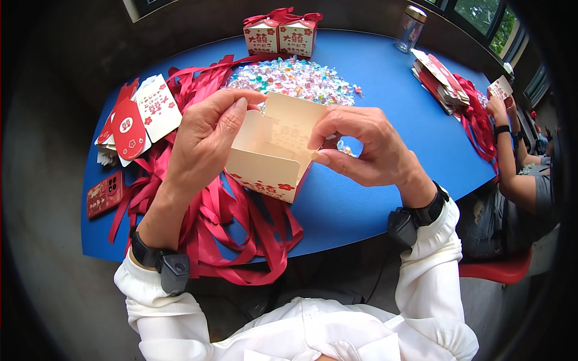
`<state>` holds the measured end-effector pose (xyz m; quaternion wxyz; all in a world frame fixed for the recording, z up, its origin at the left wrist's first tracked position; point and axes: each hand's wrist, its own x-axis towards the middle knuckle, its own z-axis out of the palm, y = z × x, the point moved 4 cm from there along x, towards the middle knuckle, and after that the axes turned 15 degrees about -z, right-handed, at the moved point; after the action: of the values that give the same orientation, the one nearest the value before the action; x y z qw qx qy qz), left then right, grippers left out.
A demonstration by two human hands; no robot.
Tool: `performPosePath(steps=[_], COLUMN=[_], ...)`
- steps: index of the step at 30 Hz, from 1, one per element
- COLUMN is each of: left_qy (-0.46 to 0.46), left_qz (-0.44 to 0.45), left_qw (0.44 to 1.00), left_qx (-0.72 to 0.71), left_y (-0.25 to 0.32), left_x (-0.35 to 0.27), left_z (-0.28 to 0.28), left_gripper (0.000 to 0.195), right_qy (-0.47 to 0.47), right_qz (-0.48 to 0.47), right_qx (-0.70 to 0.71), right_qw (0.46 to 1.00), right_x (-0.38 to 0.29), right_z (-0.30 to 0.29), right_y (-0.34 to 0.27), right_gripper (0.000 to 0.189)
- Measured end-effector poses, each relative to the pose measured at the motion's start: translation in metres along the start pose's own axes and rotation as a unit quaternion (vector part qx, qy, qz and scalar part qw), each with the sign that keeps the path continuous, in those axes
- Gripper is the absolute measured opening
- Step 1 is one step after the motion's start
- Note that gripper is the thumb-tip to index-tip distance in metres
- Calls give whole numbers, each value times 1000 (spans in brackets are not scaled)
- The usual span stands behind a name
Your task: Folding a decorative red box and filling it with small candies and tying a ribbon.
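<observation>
Between my hands is a cream paperboard gift box [262, 168], its top flaps raised and its inside showing. Red flowers and characters are printed on its front. My left hand [210, 131] grips the box's left side, the fingertips near the corner of the raised back flap [293, 108]. On the other side, my right hand [361, 144] pinches a small flap at the right edge between thumb and finger. No contents show inside the box, though its bottom is partly hidden. Long red ribbons [226, 234] lie below it and hang over the table's near edge.
A pile of wrapped candies [293, 79] lies behind the box on the blue table [361, 212]. Two ribbon-tied boxes [280, 38] stand behind it. Flat box blanks [158, 108] and a phone [104, 195] are left. A bottle [411, 29] stands far right, near another person's hands [496, 110].
</observation>
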<state>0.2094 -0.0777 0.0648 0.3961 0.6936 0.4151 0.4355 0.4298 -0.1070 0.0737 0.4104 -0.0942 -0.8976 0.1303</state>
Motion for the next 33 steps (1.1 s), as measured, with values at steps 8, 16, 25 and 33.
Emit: performPosePath(steps=[8,16,25,33], left_qy=[-225,-283,-213,-172], left_qz=[-31,-22,32,49], left_qw=[973,956,976,984], left_qx=[-39,-71,-22,13], left_y=[-3,-15,-9,11], left_x=[6,7,-4,-19], left_z=[-13,-6,13,20], left_gripper=[19,11,19,14], right_qy=[37,43,-36,-3], right_qz=[92,145,107,124], right_qx=[6,7,-55,-8], right_qw=[995,988,992,992], right_x=[-2,-3,6,13], right_z=[-2,0,-4,14], right_y=[6,7,-9,-33], right_gripper=[18,15,23,28])
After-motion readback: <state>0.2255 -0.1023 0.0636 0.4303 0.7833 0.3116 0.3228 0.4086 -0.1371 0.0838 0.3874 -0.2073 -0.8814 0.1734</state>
